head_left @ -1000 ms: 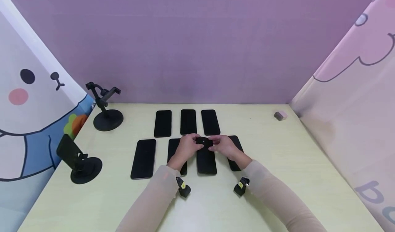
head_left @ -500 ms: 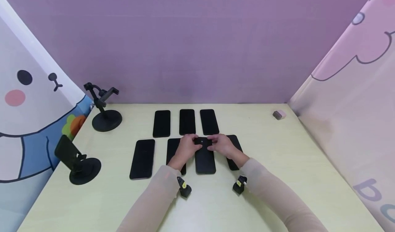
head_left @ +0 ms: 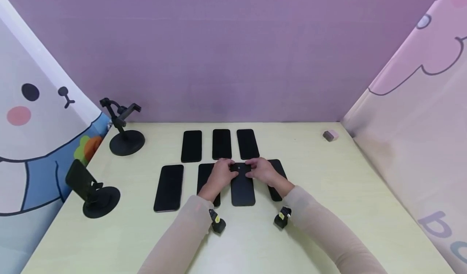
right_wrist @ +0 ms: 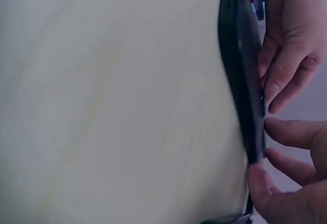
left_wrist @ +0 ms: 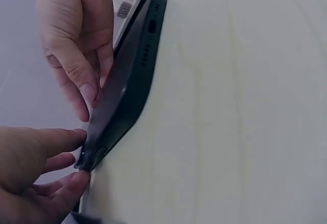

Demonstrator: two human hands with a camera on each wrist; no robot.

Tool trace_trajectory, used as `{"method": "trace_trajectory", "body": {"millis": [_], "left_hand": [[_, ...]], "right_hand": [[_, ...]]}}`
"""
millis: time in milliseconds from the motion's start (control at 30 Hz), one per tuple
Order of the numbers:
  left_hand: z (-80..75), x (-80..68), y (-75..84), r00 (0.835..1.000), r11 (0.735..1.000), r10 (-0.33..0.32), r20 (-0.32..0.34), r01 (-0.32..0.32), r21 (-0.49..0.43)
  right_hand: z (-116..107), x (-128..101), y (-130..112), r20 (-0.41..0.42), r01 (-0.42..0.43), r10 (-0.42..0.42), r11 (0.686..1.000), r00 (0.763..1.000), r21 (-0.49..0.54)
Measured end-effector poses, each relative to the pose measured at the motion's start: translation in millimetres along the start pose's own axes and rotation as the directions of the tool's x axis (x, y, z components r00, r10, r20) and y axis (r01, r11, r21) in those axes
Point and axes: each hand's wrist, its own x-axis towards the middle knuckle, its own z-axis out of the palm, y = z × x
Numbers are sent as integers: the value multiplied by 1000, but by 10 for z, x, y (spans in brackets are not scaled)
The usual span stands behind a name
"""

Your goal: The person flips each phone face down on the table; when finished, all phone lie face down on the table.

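Observation:
A black smartphone (head_left: 243,193) lies in the middle of the near row of phones on the pale table, its long side pointing toward me. My left hand (head_left: 220,176) pinches its far left corner with thumb and fingers. At the far right corner, my right hand (head_left: 265,172) pinches the edge in the same way. The left wrist view shows the port end of the smartphone (left_wrist: 148,45) facing the camera, with my left fingertips (left_wrist: 76,180) on its side. In the right wrist view my right fingertips (right_wrist: 260,175) press along its edge.
Another phone (head_left: 168,188) lies at the left, one (head_left: 204,172) is partly under my left wrist, and one (head_left: 278,168) partly under my right. Three phones (head_left: 221,144) form a back row. Two black stands (head_left: 127,142) occupy the left side; a small two-tone block (head_left: 330,135) sits back right.
The smartphone's upper face looks greyer than a second ago, and its far edge sits very slightly closer to me. Both hands keep almost the same place; the head view has shifted a little.

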Motion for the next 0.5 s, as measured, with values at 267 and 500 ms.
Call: {"method": "trace_trajectory", "body": {"millis": [267,500], "left_hand": [[-220,-146,-64,1000,1000,3,-26,-2,7],[-459,-225,-244,996,998,-58,-63,57,-17]], "right_hand": [[110,-56,-210,-10,109,-110,993,994,-50],[262,-40,-377,20,154,-154,988,988,-11]]}}
